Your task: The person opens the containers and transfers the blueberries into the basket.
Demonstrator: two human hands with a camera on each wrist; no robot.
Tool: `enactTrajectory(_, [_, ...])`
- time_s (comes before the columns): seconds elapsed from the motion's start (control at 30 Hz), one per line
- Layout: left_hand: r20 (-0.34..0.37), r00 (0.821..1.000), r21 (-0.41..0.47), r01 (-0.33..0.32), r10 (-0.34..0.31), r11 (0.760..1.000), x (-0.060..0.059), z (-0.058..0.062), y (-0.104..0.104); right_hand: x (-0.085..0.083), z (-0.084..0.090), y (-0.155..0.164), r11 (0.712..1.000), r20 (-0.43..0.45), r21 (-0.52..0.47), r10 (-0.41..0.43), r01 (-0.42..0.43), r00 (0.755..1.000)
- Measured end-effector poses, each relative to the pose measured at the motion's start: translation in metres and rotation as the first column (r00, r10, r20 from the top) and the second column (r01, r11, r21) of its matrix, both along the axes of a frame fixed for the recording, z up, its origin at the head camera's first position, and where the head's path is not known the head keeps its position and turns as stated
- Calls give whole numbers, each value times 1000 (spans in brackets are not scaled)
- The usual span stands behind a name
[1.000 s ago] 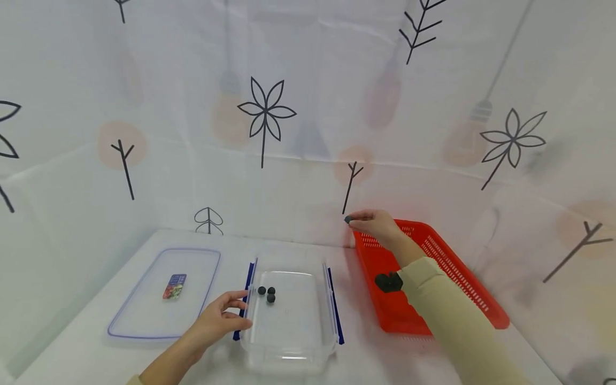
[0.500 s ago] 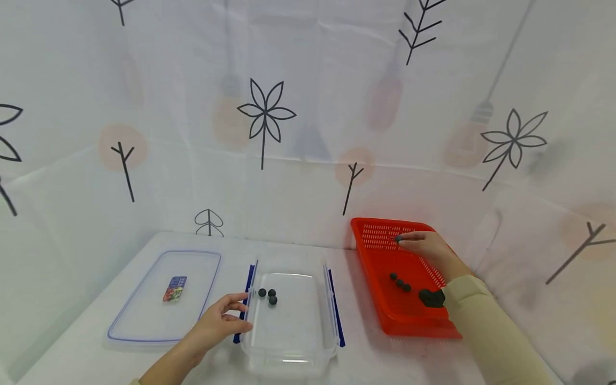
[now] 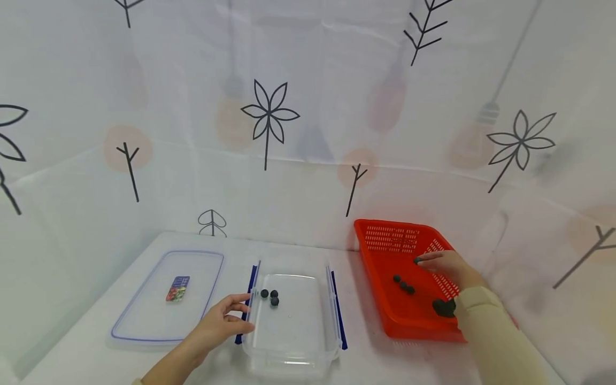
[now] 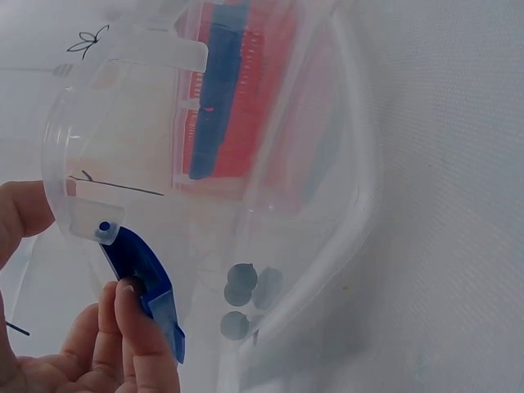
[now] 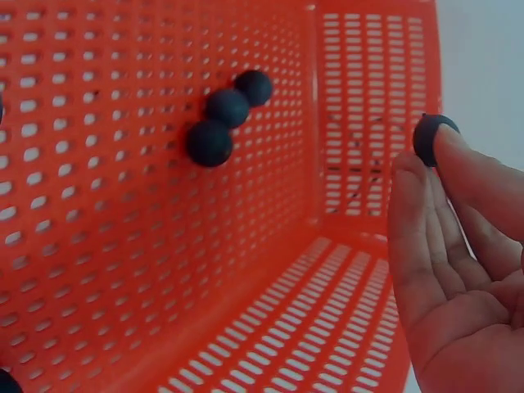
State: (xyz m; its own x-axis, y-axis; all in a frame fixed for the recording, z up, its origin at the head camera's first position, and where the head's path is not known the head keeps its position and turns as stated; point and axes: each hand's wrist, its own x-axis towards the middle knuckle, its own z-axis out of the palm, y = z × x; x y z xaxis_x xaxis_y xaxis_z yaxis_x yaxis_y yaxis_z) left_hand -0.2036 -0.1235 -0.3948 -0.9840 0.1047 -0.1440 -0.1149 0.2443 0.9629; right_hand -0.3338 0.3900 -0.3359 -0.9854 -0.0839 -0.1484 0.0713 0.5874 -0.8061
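Three small dark round balls (image 3: 270, 297) lie in the clear plastic box (image 3: 291, 350) steadied by the left hand (image 3: 222, 321), while the right hand (image 3: 447, 266) pinches another ball (image 5: 429, 137) over the red perforated basket (image 3: 385, 240), where several remain

We wear a long, pale beige sleeve (image 3: 495, 342) on our right arm, its cuff ending at the wrist, with a small black device (image 3: 444, 307) strapped there. Our right hand (image 3: 449, 266) and left hand (image 3: 218, 326) are bare, and the left forearm shows no sleeve.
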Motion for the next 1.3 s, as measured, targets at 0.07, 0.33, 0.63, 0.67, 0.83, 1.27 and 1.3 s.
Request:
enactTrajectory(0.07, [-1, 1000, 1, 2, -2, 1000, 0, 0, 0, -1, -4, 3, 1000, 12, 2, 10, -10, 1000])
enactTrajectory(0.33, [2, 1000, 0, -2, 2, 1000, 0, 1, 0, 0, -11, 6, 1000, 17, -25, -17, 17, 1000])
enactTrajectory(0.63, [5, 1000, -8, -10, 10, 1000, 1, 2, 0, -1, 9, -24, 998, -100, 4, 70, -70, 993])
enactTrajectory(0.67, [5, 1000, -7, -9, 9, 1000, 1, 2, 0, 0, 12, -30, 997, -111, 6, 78, -78, 991])
enactTrajectory(0.83, [6, 1000, -7, -6, 6, 1000, 1, 2, 0, 7, 25, -64, 996, -145, -14, 88, -91, 985])
enactTrajectory(1.27, [14, 1000, -24, -27, 27, 999, 0, 2, 2, 19, 35, -148, 991, -139, -98, 78, -92, 987])
enactTrajectory(1.3, [17, 999, -22, -29, 29, 999, 1, 3, 2, 21, 34, -154, 987, -140, -120, 92, -110, 986])
